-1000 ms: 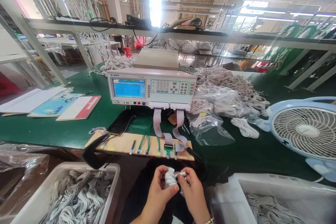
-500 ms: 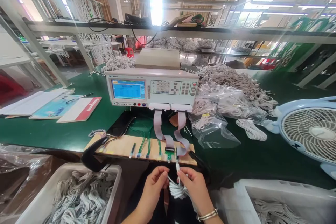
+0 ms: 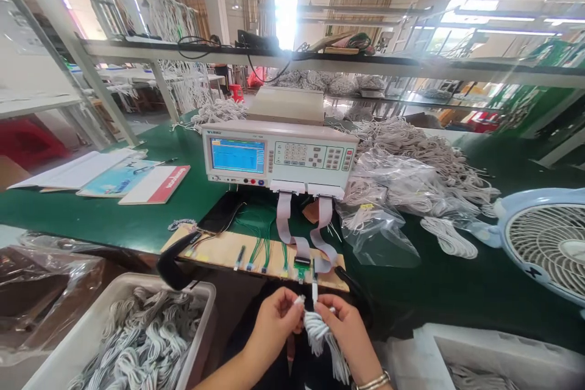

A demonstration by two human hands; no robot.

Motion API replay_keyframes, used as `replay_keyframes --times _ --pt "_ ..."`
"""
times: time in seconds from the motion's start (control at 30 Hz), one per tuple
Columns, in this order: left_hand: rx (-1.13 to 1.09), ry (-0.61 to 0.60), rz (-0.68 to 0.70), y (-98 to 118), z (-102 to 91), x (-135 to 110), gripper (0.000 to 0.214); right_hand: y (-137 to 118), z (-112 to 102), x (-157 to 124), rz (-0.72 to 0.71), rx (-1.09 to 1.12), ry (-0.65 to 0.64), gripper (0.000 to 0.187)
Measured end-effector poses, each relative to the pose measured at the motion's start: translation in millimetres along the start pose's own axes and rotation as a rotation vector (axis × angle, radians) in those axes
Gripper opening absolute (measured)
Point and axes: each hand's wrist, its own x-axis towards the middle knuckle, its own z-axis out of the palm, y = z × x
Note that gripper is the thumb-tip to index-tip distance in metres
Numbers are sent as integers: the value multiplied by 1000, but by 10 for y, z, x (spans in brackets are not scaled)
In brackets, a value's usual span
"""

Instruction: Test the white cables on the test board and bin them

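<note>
A coiled white cable (image 3: 322,338) hangs between both hands at the bottom centre. My left hand (image 3: 273,324) pinches one plug end of it near the thumb. My right hand (image 3: 348,333) grips the other end, whose white connector (image 3: 314,290) points up at the wooden test board (image 3: 219,251). That board carries green wires and grey ribbon cables leading up to the white tester (image 3: 280,155) with its blue screen. Both hands sit just below the board's front edge, fingers closed on the cable.
A white bin of coiled cables (image 3: 137,341) stands at the lower left, another bin (image 3: 498,359) at the lower right. Bagged cable bundles (image 3: 402,189) pile right of the tester. A pale blue fan (image 3: 543,244) is far right. Booklets (image 3: 137,181) lie left on the green table.
The bundle has loosened from a tight coil into hanging loops. My right hand has turned a connector upright and raised it toward the board; my left hand has shifted to the other end.
</note>
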Motion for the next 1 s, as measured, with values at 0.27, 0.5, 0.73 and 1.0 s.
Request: replay_keyframes --times 0.27,0.5,0.73,1.0 --pt "-368 41 -246 -47 116 148 28 30 -58 -56 10 -95 -16 30" --pt "-479 150 -203 -73 212 98 26 84 -48 -43 -3 -30 -43 25" --pt "-571 114 -205 -125 163 127 25 120 5 2 15 66 -67 24" --pt "-411 -35 -280 -45 82 276 45 -109 0 181 66 -13 -189 33"
